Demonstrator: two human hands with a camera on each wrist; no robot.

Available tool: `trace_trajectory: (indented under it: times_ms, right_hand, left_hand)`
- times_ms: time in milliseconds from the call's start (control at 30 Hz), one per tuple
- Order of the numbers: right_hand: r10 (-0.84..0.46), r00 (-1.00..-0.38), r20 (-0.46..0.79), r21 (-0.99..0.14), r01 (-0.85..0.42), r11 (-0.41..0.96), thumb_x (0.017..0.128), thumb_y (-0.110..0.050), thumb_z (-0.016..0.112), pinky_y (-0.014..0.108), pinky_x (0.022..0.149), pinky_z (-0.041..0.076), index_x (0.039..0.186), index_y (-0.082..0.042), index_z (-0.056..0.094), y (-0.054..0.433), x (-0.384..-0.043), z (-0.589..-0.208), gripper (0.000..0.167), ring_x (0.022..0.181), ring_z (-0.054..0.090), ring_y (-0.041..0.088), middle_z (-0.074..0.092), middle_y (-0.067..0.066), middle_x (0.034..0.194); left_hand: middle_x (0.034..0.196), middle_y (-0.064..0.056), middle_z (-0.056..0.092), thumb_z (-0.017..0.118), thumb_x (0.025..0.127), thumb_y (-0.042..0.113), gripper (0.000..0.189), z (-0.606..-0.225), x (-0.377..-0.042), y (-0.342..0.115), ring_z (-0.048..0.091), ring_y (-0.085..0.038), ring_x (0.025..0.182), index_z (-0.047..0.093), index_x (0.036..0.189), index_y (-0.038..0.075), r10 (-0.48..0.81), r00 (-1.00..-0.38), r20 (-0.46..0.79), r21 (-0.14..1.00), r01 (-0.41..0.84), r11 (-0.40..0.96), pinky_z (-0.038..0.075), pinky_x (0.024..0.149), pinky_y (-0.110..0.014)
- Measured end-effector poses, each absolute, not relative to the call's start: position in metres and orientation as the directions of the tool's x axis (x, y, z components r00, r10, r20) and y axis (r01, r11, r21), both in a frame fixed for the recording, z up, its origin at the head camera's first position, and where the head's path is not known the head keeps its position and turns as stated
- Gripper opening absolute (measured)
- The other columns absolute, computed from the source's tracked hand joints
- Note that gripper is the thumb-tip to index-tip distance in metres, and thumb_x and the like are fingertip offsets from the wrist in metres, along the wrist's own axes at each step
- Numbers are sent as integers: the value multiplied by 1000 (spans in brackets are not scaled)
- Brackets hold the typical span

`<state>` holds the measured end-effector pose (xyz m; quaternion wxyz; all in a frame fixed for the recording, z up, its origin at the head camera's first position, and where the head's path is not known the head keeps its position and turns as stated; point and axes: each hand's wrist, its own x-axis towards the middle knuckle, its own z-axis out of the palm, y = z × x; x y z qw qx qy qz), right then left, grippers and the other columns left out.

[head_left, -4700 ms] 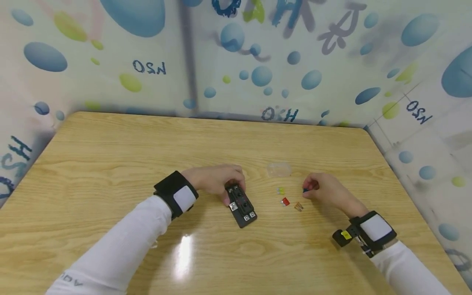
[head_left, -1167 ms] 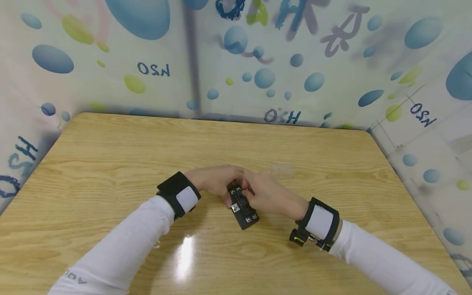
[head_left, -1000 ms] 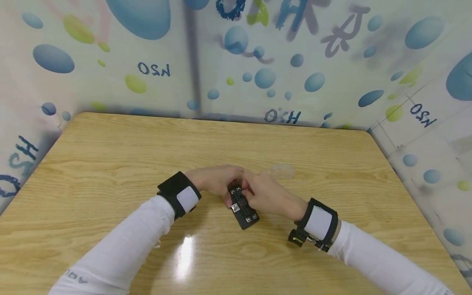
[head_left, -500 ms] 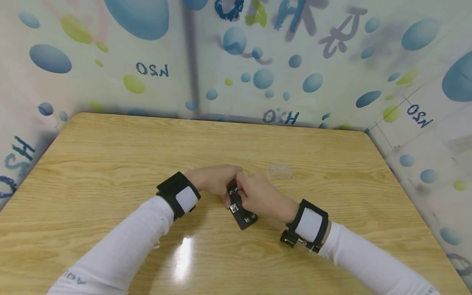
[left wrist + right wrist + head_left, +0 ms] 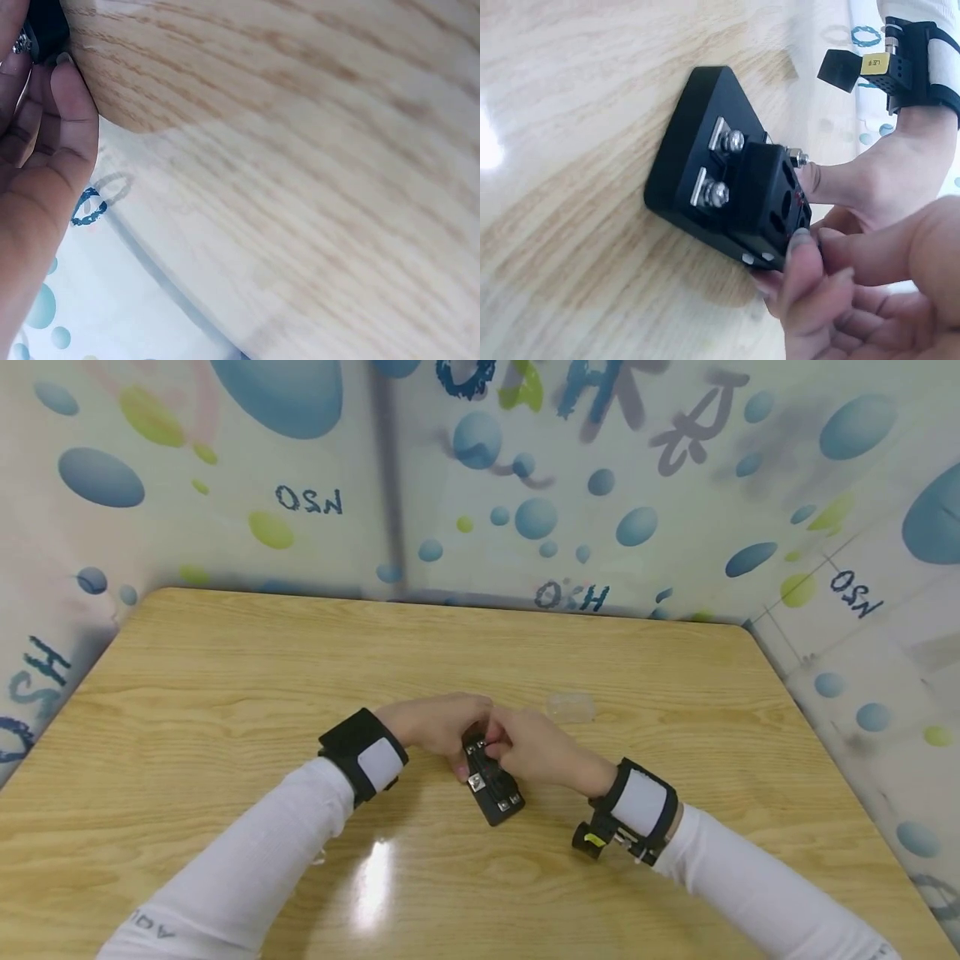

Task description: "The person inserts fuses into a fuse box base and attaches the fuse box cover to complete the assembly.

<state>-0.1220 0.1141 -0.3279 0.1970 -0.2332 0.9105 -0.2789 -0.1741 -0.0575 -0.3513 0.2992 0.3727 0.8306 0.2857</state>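
A black fuse block (image 5: pixel 492 806) with metal screw terminals lies on the table, turned at a slant. My left hand (image 5: pixel 438 724) grips its far end; in the left wrist view, only a dark corner of the block (image 5: pixel 46 34) shows at that hand's fingertips. Over the block's upper slots, my right hand (image 5: pixel 542 752) has its thumb and fingertips pinched together. Close up in the right wrist view, the fingertips (image 5: pixel 804 251) meet at the end slot of the raised fuse holder (image 5: pixel 761 199). The small blue blade fuse is hidden by these fingers.
A clear plastic box (image 5: pixel 572 707) stands on the wooden table (image 5: pixel 285 652) behind my right hand. A patterned wall (image 5: pixel 315 543) rises along the table's far edge. The loose coloured fuses are out of sight behind the right hand.
My right hand has moved left from beside the loose fuses to the block, where it arrived with a blue fuse. Its fingers have lifted slightly since half a second ago. The left hand stays put.
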Motion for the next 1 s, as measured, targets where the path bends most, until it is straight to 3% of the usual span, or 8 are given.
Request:
trace_trajectory:
  times_ms: [167, 367, 533, 800, 1000]
  right_hand:
    - [-471, -844, -255, -548, -275, 790, 90, -6, 63, 21, 52, 35, 88, -3, 58, 112, -120, -326, 7, 60, 47, 11, 53, 0, 70]
    - [-521, -823, -227, -258, -465, 847, 92, -13, 55, 23, 45, 35, 83, -8, 58, 105, -114, -328, 10, 52, 46, 11, 49, -2, 60]
    - [-557, -816, -155, -113, -545, 830, 89, -14, 54, 24, 43, 38, 80, -8, 58, 103, -111, -334, 11, 52, 49, 11, 53, -1, 62]
    - [-571, -821, -24, -50, -569, 821, 87, -15, 57, 24, 40, 33, 73, -10, 56, 106, -104, -343, 15, 50, 47, 11, 52, -2, 60]
    - [-566, -824, -18, -41, -565, 824, 87, -16, 59, 23, 38, 31, 70, -11, 56, 104, -104, -342, 18, 47, 44, 9, 50, -3, 58]
  left_hand:
    - [107, 1, 63, 89, 61, -1, 55, -351, -173, -58, 57, -13, 102, 63, 107, 12, 782, -551, -290, 691, 444, 570, 48, 98, -31]
    - [104, -1, 62, 89, 62, 1, 50, -351, -173, -58, 57, -14, 96, 64, 104, 11, 785, -551, -284, 673, 469, 572, 50, 89, -28]
    - [100, -1, 61, 89, 63, 2, 47, -351, -173, -58, 55, -14, 91, 63, 102, 11, 784, -552, -283, 667, 475, 574, 49, 83, -26]
    - [98, -1, 61, 90, 62, 3, 47, -354, -174, -57, 55, -14, 90, 63, 100, 11, 798, -541, -264, 670, 492, 556, 49, 82, -26]
    - [98, -1, 61, 89, 62, 2, 47, -354, -175, -59, 55, -14, 91, 63, 101, 10, 802, -538, -260, 679, 489, 548, 48, 83, -26]
